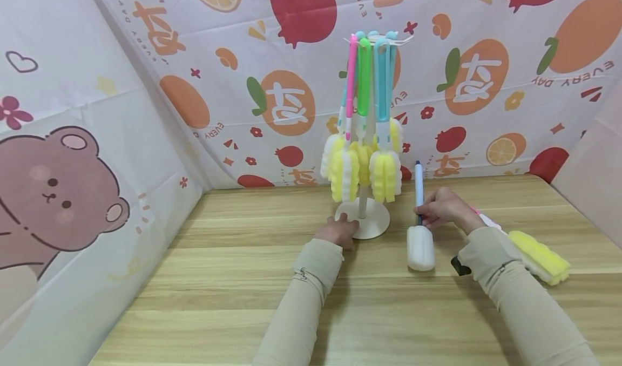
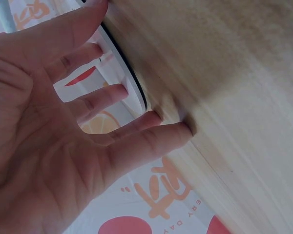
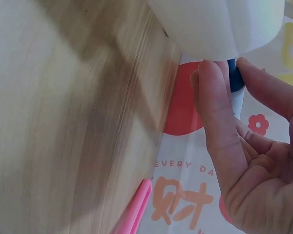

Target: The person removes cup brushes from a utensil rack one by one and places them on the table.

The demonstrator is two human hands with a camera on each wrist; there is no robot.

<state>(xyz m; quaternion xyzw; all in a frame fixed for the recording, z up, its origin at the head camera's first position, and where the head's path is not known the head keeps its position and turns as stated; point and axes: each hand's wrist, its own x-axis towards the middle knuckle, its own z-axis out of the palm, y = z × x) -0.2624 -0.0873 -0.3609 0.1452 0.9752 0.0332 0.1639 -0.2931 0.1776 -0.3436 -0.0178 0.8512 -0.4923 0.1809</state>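
Tabletop (image 1: 233,279) bears a stand (image 1: 374,226) of brushes (image 1: 344,174); right hand (image 1: 446,210) pinches a white brush (image 1: 420,250), left hand (image 1: 338,232) spread.

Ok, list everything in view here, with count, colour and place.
White-headed brush: one, pale handle, right of the stand
Stand: one, white, on the table
Hanging brushes: at least five, yellow-and-white heads, pink, green and blue handles, on the stand
Lying brush: one, yellow, white and pink, table's right
Dark object: one, black, by right cuff; unclear
Table: one, wood-toned, below
Printed cloth: count unclear, mostly white, behind
Sleeves: two, beige, foreground
Left hand: one, at stand's base
Right hand: one, pinching white-headed brush
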